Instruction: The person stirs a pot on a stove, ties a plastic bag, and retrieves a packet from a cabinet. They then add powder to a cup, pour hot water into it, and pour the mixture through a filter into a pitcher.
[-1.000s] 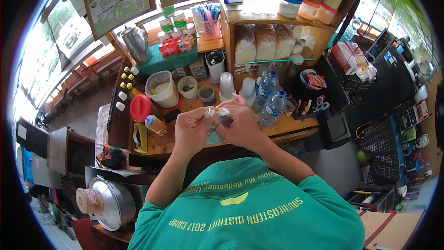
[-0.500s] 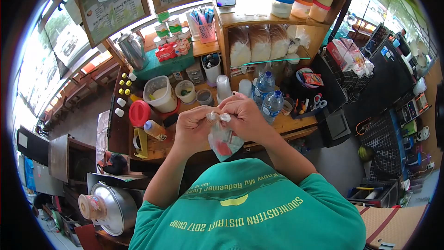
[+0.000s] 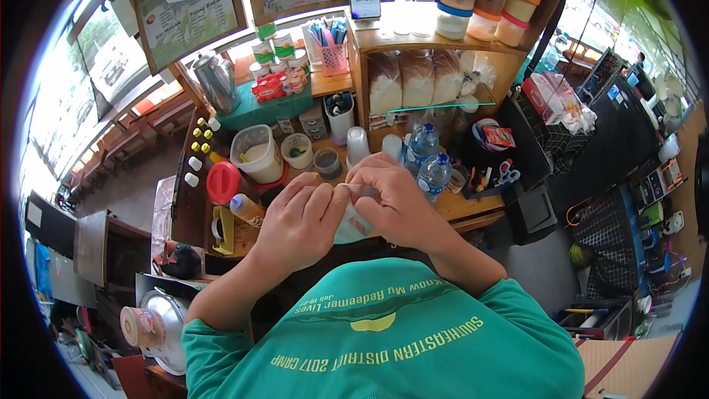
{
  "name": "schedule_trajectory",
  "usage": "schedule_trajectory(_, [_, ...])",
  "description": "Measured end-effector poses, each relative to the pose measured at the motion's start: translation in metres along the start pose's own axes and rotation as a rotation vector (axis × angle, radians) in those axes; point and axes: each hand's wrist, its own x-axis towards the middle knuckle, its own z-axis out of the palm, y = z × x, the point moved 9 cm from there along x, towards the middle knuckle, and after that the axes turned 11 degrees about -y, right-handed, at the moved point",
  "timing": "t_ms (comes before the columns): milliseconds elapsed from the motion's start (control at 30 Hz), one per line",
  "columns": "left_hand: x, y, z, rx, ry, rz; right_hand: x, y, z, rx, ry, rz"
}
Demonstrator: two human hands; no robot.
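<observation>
A small clear plastic bag (image 3: pixel 350 227) with something reddish inside hangs between my hands, in front of my green shirt. My left hand (image 3: pixel 304 216) pinches one side of its top edge. On the other side, my right hand (image 3: pixel 389 196) grips the bag's top with curled fingers. Both hands nearly meet at the bag's mouth, and their fingers hide most of its upper part. Just beyond the hands stand a cup with dark contents (image 3: pixel 327 164) and stacked clear cups (image 3: pixel 357 146).
Water bottles (image 3: pixel 433 177) stand right of my hands on the wooden counter (image 3: pixel 465 210). At the left are a white tub (image 3: pixel 255 154), a red lid (image 3: pixel 224 182) and a squeeze bottle (image 3: pixel 247 209). Bagged bread (image 3: pixel 416 81) fills the shelf behind. A large metal pot (image 3: pixel 164 325) sits at lower left.
My left hand has turned, its back now upward, and its elbow has swung outward to the left. The bag has risen slightly and is more covered by my hands.
</observation>
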Motion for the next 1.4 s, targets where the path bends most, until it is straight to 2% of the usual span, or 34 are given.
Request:
schedule_trajectory(33, [-0.001, 0.004, -0.004, 0.13, 0.07, 0.02, -0.001, -0.013, -0.007, -0.058, 0.071, -0.085])
schedule_trajectory(167, [0.008, 0.0, -0.018, 0.268, 0.223, 0.087, 0.003, -0.039, -0.02, -0.161, 0.089, -0.195])
schedule_trajectory(233, [0.012, 0.002, -0.029, 0.328, 0.284, 0.202, 0.008, -0.038, -0.026, -0.013, 0.053, -0.178])
schedule_trajectory(267, [0.016, -0.003, -0.035, 0.334, 0.285, 0.191, 0.01, -0.04, -0.03, -0.012, 0.043, -0.184])
schedule_trajectory(333, [0.019, 0.002, -0.051, 0.405, 0.339, 0.331, 0.016, -0.033, -0.027, 0.356, -0.127, -0.129])
schedule_trajectory(367, [0.023, -0.003, -0.057, 0.406, 0.336, 0.325, 0.019, -0.033, -0.031, 0.36, -0.133, -0.128])
schedule_trajectory(433, [0.026, -0.001, -0.063, 0.426, 0.354, 0.425, 0.024, -0.01, -0.025, 0.676, -0.206, 0.141])
schedule_trajectory(533, [0.029, 0.004, -0.072, 0.448, 0.433, 0.517, 0.035, -0.019, -0.027, 0.842, -0.13, 0.203])
schedule_trajectory(567, [0.031, 0.005, -0.075, 0.443, 0.429, 0.514, 0.043, -0.022, -0.025, 0.889, -0.196, 0.041])
schedule_trajectory(700, [0.036, 0.006, -0.081, 0.456, 0.401, 0.551, 0.049, -0.026, -0.036, 0.807, -0.213, 0.007])
schedule_trajectory(767, [0.038, 0.006, -0.08, 0.473, 0.39, 0.554, 0.052, -0.033, -0.038, 0.869, -0.279, -0.132])
schedule_trajectory(867, [0.041, 0.006, -0.086, 0.454, 0.472, 0.516, 0.053, -0.038, -0.039, 0.976, -0.326, -0.135])
schedule_trajectory(1000, [0.048, -0.018, -0.089, 0.277, 0.486, 0.437, 0.065, -0.038, -0.051, 1.009, -0.281, -0.082])
schedule_trajectory(1067, [0.049, -0.026, -0.088, 0.183, 0.487, 0.397, 0.07, -0.025, -0.057, 0.943, -0.208, 0.074])
schedule_trajectory(1133, [0.057, -0.057, -0.083, -0.287, 0.365, 0.138, 0.07, -0.028, -0.061, 0.924, -0.188, 0.087])
schedule_trajectory(1167, [0.052, -0.055, -0.08, -0.293, 0.365, 0.143, 0.07, -0.027, -0.062, 0.906, -0.175, 0.098])
schedule_trajectory(1200, [0.049, -0.064, -0.068, -0.515, 0.322, 0.106, 0.068, -0.023, -0.063, 0.903, -0.167, 0.099])
schedule_trajectory(1233, [0.045, -0.071, -0.053, -0.735, 0.274, 0.069, 0.066, -0.018, -0.056, 0.812, -0.242, 0.11])
schedule_trajectory(1267, [0.04, -0.07, -0.043, -0.739, 0.274, 0.076, 0.062, -0.014, -0.048, 0.721, -0.317, 0.121])
schedule_trajectory(1333, [0.031, -0.08, -0.011, -1.035, 0.236, -0.018, 0.059, 0.002, -0.039, 0.747, -0.285, 0.19])
schedule_trajectory(1367, [0.028, -0.082, 0.002, -1.161, 0.224, -0.101, 0.063, 0.009, -0.027, 0.886, -0.389, 0.161])
schedule_trajectory(1400, [0.027, -0.083, 0.002, -1.163, 0.226, -0.103, 0.064, 0.004, -0.017, 1.03, -0.494, 0.134])
